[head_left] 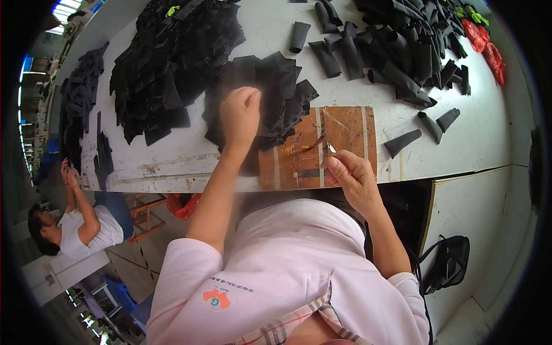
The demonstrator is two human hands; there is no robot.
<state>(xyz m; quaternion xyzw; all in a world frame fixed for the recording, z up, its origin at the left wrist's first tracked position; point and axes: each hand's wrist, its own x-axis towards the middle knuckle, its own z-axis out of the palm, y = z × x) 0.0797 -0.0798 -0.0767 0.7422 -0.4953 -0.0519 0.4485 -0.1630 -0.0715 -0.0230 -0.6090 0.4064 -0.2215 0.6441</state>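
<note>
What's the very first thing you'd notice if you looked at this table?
The heaps of black fabric pieces, spread over the far side of the white table. The left hand rests on a fanned stack of black pieces in the middle. Nearer, the right hand pinches a small snipping tool above a brown patch of worn board.

- Black cloth pieces: matt, soft fabric, lying under the left hand.
- Table: white painted top, scuffed and stained.
- Brown board: worn wood, scratched.
- Small tool pinched in the right hand: shiny metal.
- Red bags: glossy plastic.
</note>
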